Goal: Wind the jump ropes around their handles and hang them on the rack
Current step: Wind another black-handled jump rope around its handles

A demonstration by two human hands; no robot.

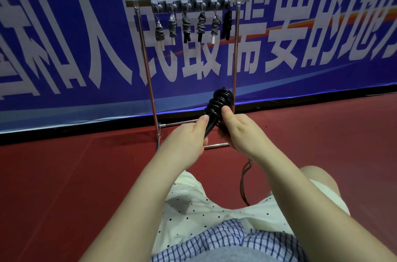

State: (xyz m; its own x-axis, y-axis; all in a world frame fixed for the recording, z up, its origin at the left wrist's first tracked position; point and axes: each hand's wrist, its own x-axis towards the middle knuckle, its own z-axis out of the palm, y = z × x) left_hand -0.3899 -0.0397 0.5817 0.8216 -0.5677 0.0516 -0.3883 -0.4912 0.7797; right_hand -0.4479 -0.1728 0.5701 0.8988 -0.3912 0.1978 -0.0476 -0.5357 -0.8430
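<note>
Black jump rope (pixel 219 103), shiny and smooth, being held up in front of the rack (pixel 234 64), above the red floor (pixel 64 175). Sitting in fat round coils, stacked like a spring, around the top of its black handles. Handles poking down and to the left, long and thin like sticks. Left hand (pixel 184 141) gripping the lower end of the handles, fingers curled round them, thumb lying along the top. Right hand (pixel 238 130) gripping the coiled part from the right side, thumb pressing on the coils, fingers wrapped behind and hidden. Both grips closed on the same rope. Thin dark cord (pixel 245 184) trailing down past the right arm toward the lap, a little wavy.

Standing on the floor just beyond the hands: the rack, made of thin shiny metal bars, tall and square in shape, with a grey row of hooks along the top bar. Hanging from the hooks: six wound ropes (pixel 200 24) in a line, side by side, not touching. Some looking grey and stripy with white handles, some with black handles, the one at the far right all black.

Hanging behind the rack: a blue banner (pixel 64 46) with big white letters, smooth and flat.

Showing at the bottom: pale cloth with small black dots and a blue checked shirt.
</note>
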